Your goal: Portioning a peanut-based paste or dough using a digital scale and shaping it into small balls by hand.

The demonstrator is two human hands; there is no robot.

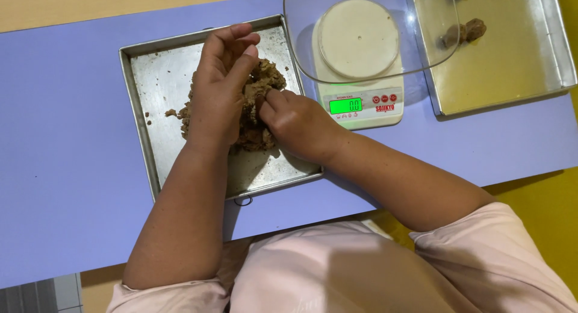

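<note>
Dough mound point(256, 108) runs lengthwise up the tray point(156, 78); left hand point(220, 84) and right hand point(298, 123) both pinch it.

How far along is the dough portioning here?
Early. Done: two or three brown lumps lie on the right tray. In hand: both the left hand and right hand work the dough pile in the left tray. Left: most dough; the scale bowl is empty.

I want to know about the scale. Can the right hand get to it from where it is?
Probably yes. The right hand is pinching the brown dough in the metal tray, and the scale stands just beside it, with only the tray's rim and bare table between them.
</note>
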